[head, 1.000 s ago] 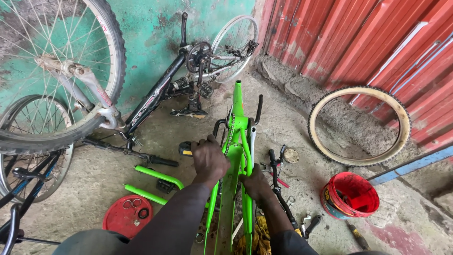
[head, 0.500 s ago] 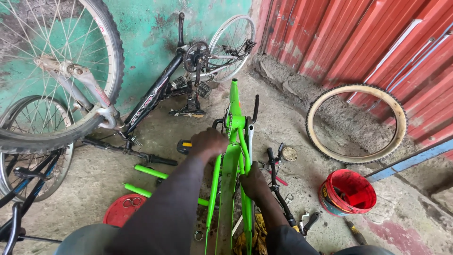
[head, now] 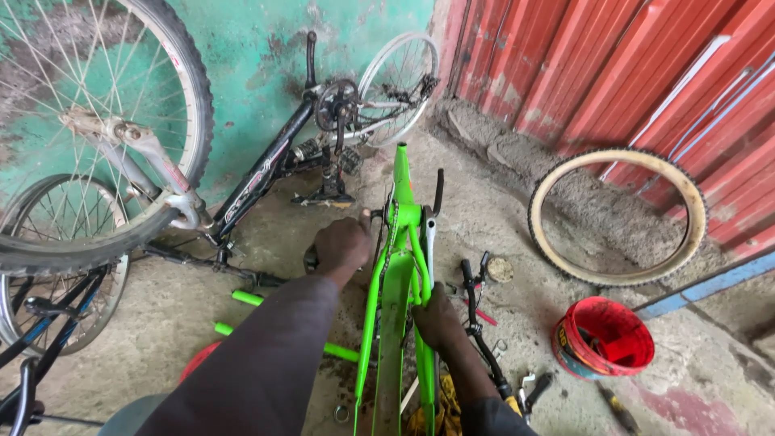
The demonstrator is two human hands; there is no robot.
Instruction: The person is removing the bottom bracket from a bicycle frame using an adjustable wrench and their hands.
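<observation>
Rough concrete floor (head: 581,339) is serving as the work surface, with a peeling green wall (head: 250,56) at the far left and red corrugated sheeting (head: 613,64) at the far right. Left hand (head: 343,245) is resting closed on the left side of the bright green bicycle frame (head: 397,282), close to its far end; what the fingers are gripping cannot be told, as the back of the hand is covering them. Right hand (head: 436,316) is clasping the frame's right-hand tube, nearer to the camera. Frame is running between both hands, pointing away from the person toward the far wall. Black handlebar (head: 476,315) is lying just right of the right hand. Red bucket (head: 604,339) is sitting well to the right, near a loose tan-walled tyre (head: 615,216) leaning against the sheeting. Black bicycle (head: 266,173) is lying at the far wall, upturned. Large spoked wheel (head: 97,129) is filling the left side.
</observation>
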